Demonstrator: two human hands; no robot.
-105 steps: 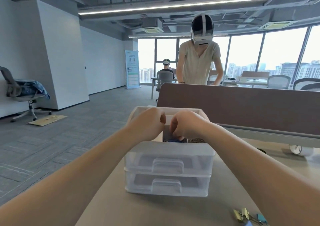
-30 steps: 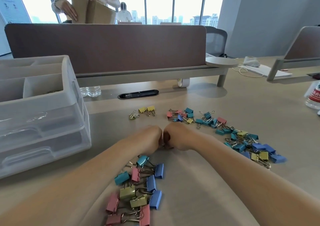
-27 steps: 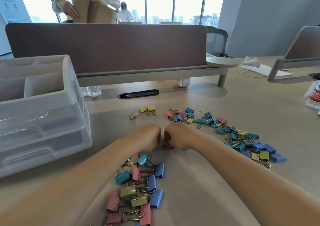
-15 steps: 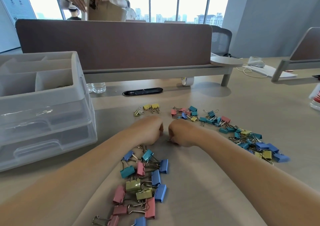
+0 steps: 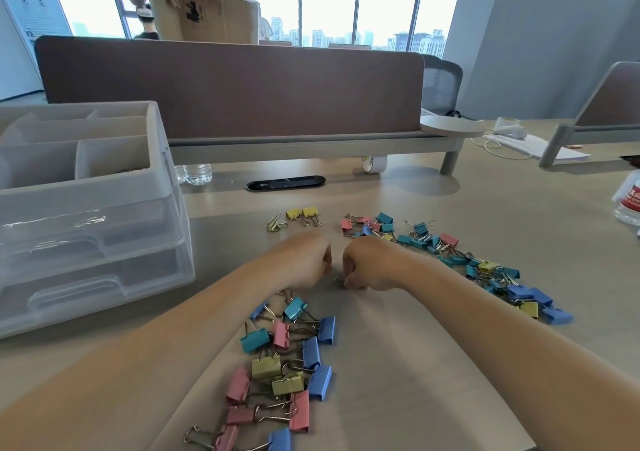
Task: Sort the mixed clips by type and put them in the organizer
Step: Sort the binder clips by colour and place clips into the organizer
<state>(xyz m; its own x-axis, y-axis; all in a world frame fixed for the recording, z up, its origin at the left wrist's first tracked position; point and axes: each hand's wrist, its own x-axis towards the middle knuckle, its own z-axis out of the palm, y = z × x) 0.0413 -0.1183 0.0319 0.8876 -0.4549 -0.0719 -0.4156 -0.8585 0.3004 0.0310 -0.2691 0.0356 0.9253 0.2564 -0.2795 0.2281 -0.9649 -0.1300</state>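
Back from the organizer [image 5: 86,187], both grips work the surface [image 5: 415,364] again; right grip [image 5: 367,263] pinches a small clip [image 5: 340,282]; left grip [image 5: 304,260] is curled, contents untellable; piles [image 5: 287,357] remain, so sorting continues.

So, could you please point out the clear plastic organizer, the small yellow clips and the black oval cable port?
Clear plastic organizer [image 5: 86,190]: head view, front rim.
Small yellow clips [image 5: 293,213]: head view, middle clip.
Black oval cable port [image 5: 285,183]: head view, centre.
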